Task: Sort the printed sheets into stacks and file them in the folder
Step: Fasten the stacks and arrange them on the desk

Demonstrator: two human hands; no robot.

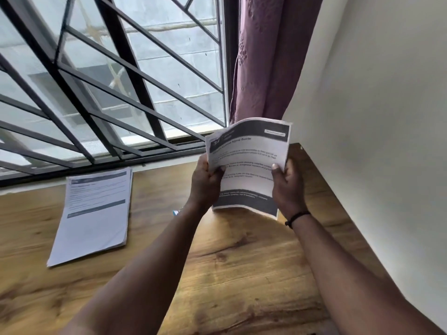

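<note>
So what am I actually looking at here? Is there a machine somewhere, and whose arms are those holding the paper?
There is no machine in this picture. It comes from a wide-angle camera worn on a person's head, looking forward and down, so the two bare arms reaching in from the bottom are that person's own. The left hand and the right hand each grip a side of a bundle of white printed sheets with dark grey bands, held up above the brown wooden table. The right wrist wears a thin black band. On the table to the left lies a flat stack of similar white printed sheets. Behind it is a window with dark metal bars, a purple curtain and a plain white wall on the right. No folder shows in this view.
</note>
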